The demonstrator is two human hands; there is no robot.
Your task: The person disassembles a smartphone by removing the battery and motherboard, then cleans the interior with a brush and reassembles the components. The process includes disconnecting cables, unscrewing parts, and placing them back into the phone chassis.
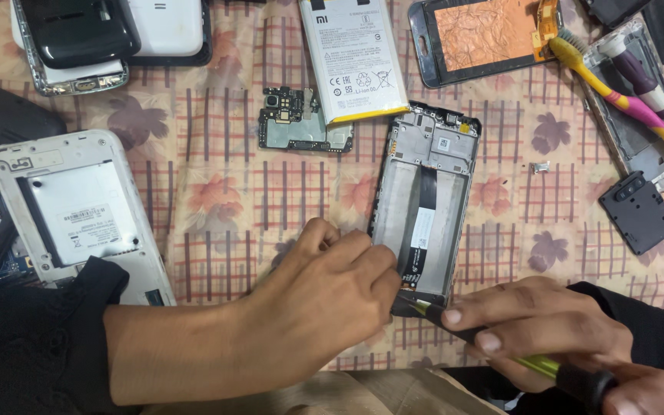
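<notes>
Both hands work at the near edge of the bench (pixel 217 223), which wears a checked cloth with a leaf pattern. Landmark for everything is the opened phone frame (pixel 424 207), lying flat with its inside facing up and a black ribbon cable running down its middle.

At the frame's lower left corner sits the left hand (pixel 324 296), its fingers (pixel 363 253) curled in and pressing against the frame's lower left edge, steadying it; they are closed down onto the frame rather than around it. To the lower right of the frame is the right hand (pixel 547 323), fingers (pixel 470 319) closed around a green-shafted screwdriver (pixel 493 342) with a black handle. The tool's tip meets the frame's bottom edge, just beside the left thumb.

Above the frame, touching its top left corner, lies a white battery (pixel 351 58). Left of the frame's top, partly under the battery, is a small circuit board (pixel 301 123). Well to the left lies a white phone back shell (pixel 78 207), open side up. Upper right of the frame sits a screen panel with a copper-coloured back (pixel 478 34), and further right a yellow and pink toothbrush (pixel 624 96). Right of the frame lies a small black camera cover piece (pixel 638 211).
</notes>
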